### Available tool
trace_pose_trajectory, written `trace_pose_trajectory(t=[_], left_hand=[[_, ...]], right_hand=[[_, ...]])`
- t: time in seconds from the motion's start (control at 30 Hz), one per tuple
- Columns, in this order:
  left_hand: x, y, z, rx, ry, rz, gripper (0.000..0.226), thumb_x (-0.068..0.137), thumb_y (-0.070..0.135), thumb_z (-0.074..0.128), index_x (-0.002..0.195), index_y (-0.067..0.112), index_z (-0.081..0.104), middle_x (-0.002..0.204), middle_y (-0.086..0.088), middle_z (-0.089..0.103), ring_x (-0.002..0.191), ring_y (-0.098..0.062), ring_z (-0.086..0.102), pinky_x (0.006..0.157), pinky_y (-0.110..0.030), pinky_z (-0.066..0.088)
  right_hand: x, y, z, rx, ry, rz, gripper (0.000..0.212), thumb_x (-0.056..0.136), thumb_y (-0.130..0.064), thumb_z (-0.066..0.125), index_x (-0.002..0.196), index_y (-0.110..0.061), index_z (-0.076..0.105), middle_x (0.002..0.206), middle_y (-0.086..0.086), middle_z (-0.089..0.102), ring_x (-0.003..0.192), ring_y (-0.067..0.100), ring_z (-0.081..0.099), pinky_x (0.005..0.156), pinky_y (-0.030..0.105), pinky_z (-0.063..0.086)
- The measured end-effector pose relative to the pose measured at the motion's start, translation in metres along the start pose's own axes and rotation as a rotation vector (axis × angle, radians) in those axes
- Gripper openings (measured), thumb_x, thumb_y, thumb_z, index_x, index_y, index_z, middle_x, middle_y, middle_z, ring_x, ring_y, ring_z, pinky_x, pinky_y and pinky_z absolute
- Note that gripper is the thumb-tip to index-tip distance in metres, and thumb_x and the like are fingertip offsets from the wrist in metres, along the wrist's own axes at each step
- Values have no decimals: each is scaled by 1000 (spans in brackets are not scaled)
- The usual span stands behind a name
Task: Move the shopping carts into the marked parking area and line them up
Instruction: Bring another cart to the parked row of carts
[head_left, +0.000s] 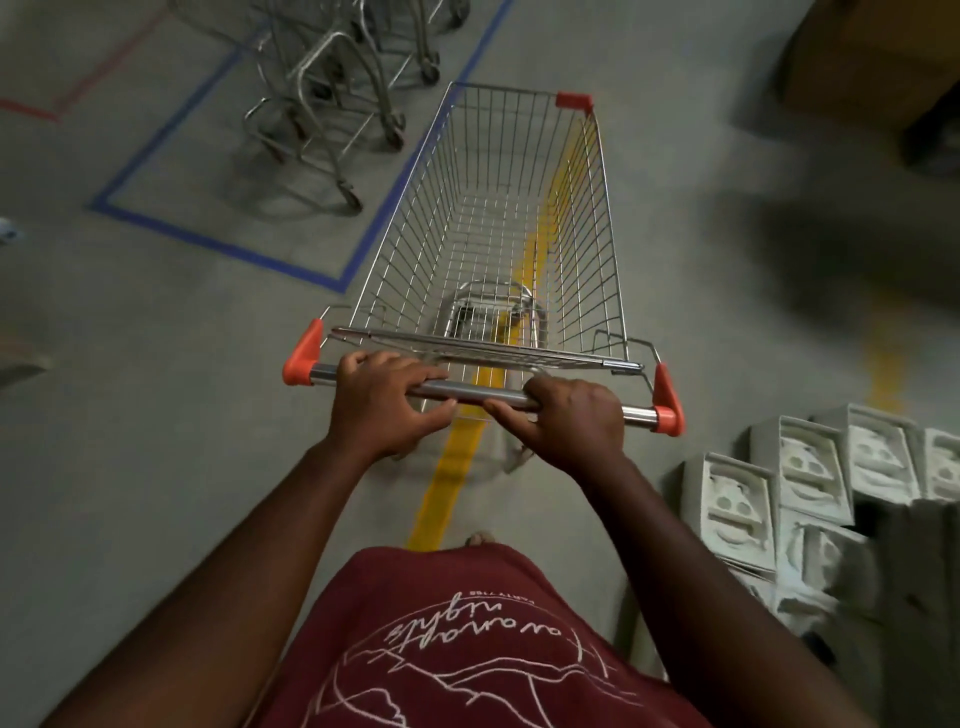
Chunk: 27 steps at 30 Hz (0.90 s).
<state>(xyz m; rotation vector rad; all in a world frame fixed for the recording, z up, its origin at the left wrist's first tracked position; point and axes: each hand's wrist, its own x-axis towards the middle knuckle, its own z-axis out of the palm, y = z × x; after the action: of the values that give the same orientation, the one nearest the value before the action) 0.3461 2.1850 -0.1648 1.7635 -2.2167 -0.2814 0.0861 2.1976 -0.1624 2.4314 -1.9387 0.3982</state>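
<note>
From your head camera you look down into a shopping cart (498, 228) of thin bright wire, its basket a long tapering grid, bare inside, with orange plastic caps at the near corners and one at the far right corner. A folded wire child-seat flap lies flat across the near end. The handle bar (467, 388) is a smooth grey metal tube capped in orange at both ends.

Your left hand (382, 400) grips the bar left of centre: the fingers curl over the top and the thumb reaches under, pointing right. Your right hand (566, 415) holds the bar right of centre in the same way, fingers wrapped over it and the thumb stretched left beneath. The two hands are near each other but apart, with a short bare stretch of tube between them.

The cart stands on dull grey concrete, over a yellow floor line (447, 478) that runs under it and back toward you. Its front left corner reaches the right-hand side of the blue tape rectangle (218, 244) on the floor; most of the cart is outside it. Inside that rectangle, ahead and to the left, stand other carts (332, 93), seen mainly as tubular metal frames and small wheels. A red tape line (78, 93) lies farther left.

To your right sit stacked white moulded packing trays (810, 488) with rounded hollows. Your maroon shirt (467, 649) with white line print fills the bottom.
</note>
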Motion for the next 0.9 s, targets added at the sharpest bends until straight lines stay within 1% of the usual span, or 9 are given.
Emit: trace_pose_trajectory(t=[0.03, 0.13, 0.27, 0.4, 0.5, 0.57, 0.63, 0.77, 0.9], left_hand=[[17, 5, 3, -5, -1, 13, 54, 76, 77, 54, 113, 44, 74, 108, 15, 73, 110, -15, 62, 100, -40, 30], [66, 19, 14, -21, 8, 48, 55, 76, 75, 54, 114, 42, 75, 112, 16, 74, 111, -15, 61, 102, -40, 30], [129, 36, 32, -41, 30, 133, 52, 81, 69, 54, 119, 39, 75, 111, 16, 75, 108, -13, 64, 106, -43, 32], [199, 61, 57, -8, 106, 170, 46, 82, 67, 59, 110, 36, 77, 102, 15, 76, 97, -15, 67, 98, -40, 35], [255, 84, 78, 20, 170, 195, 42, 81, 66, 62, 103, 34, 78, 92, 12, 75, 90, -17, 67, 94, -39, 37], [293, 100, 91, 33, 197, 215, 40, 81, 65, 64, 101, 33, 77, 89, 11, 74, 88, -18, 67, 92, -40, 38], [334, 115, 100, 37, 209, 219, 40, 81, 65, 66, 100, 32, 77, 87, 10, 73, 86, -19, 66, 91, -40, 39], [410, 145, 116, 2, 231, 239, 42, 81, 66, 65, 97, 29, 78, 84, 8, 72, 83, -22, 66, 89, -41, 39], [486, 171, 132, 1, 165, 216, 44, 81, 69, 63, 94, 29, 76, 85, 7, 74, 83, -23, 67, 89, -42, 39]], right_hand=[[10, 11, 0, -5, -7, 8, 66, 87, -89, 41, 66, -27, 46, 56, -4, 53, 56, 27, 63, 55, 30, 28], [41, 45, 2, -6, -26, 47, 69, 86, -92, 34, 68, -26, 47, 58, -6, 45, 60, 27, 64, 57, 31, 30], [83, 94, 6, -22, -1, 100, 69, 85, -92, 42, 67, -26, 49, 58, -3, 59, 62, 27, 67, 57, 30, 32], [130, 152, 6, -42, -26, 112, 72, 85, -93, 37, 67, -24, 50, 58, -6, 51, 61, 25, 65, 57, 30, 31], [168, 199, 10, -66, -6, 142, 78, 83, -94, 35, 68, -22, 58, 59, -4, 57, 61, 24, 64, 56, 31, 35], [196, 232, 12, -78, 13, 153, 76, 82, -94, 38, 68, -21, 59, 59, -3, 59, 60, 25, 64, 57, 31, 38], [226, 264, 9, -80, -16, 155, 74, 82, -92, 40, 68, -22, 60, 59, -3, 60, 60, 26, 65, 57, 31, 40], [283, 324, 0, -69, -111, 168, 75, 81, -93, 39, 73, -23, 61, 63, -4, 62, 65, 24, 66, 58, 31, 35], [335, 382, 1, -71, -100, 185, 74, 82, -92, 43, 70, -22, 59, 61, -4, 59, 65, 25, 66, 58, 31, 31]])
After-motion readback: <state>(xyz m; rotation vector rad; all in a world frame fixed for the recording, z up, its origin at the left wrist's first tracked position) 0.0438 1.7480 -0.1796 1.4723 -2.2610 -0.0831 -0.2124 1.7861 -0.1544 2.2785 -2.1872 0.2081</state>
